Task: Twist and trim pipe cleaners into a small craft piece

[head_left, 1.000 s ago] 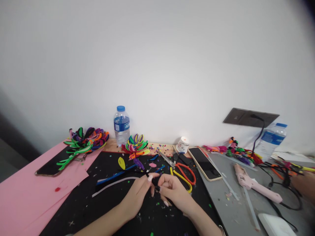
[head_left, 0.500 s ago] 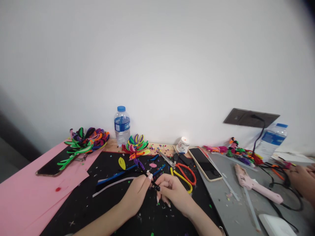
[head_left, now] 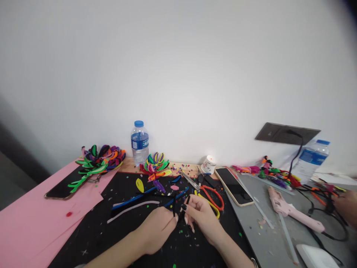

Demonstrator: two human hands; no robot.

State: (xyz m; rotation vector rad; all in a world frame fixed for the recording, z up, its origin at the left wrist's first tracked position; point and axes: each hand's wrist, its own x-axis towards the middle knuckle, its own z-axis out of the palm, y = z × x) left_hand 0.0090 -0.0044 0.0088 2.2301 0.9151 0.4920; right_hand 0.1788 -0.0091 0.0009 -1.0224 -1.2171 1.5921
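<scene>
A black pipe cleaner [head_left: 174, 204], bent with its ends standing up, is pinched between both hands above the black mat [head_left: 134, 238]. My left hand [head_left: 159, 227] is closed on its left part, and my right hand [head_left: 201, 216] grips the right part with thumb and fingertips. The dark stem is hard to follow against the mat. Just beyond the hands lie small leaf-shaped loops: a yellow loop [head_left: 140, 185], a purple loop [head_left: 158, 186] and a pink loop [head_left: 174, 188]. Blue pipe cleaners [head_left: 134, 198] and a pale grey pipe cleaner [head_left: 134, 210] lie left of my left hand.
Orange-handled scissors [head_left: 213, 197] and a phone [head_left: 234, 187] lie right of centre. A paper cup [head_left: 208, 165], a water bottle [head_left: 140, 143] and pipe-cleaner flowers [head_left: 102, 160] stand along the wall. Further right are a pink glue gun [head_left: 295, 214] and another person's hand [head_left: 346, 206].
The black pipe cleaner, earlier a slanted straight piece across both hands, is now bent between them. The purple loop is now seen apart from it on the mat.
</scene>
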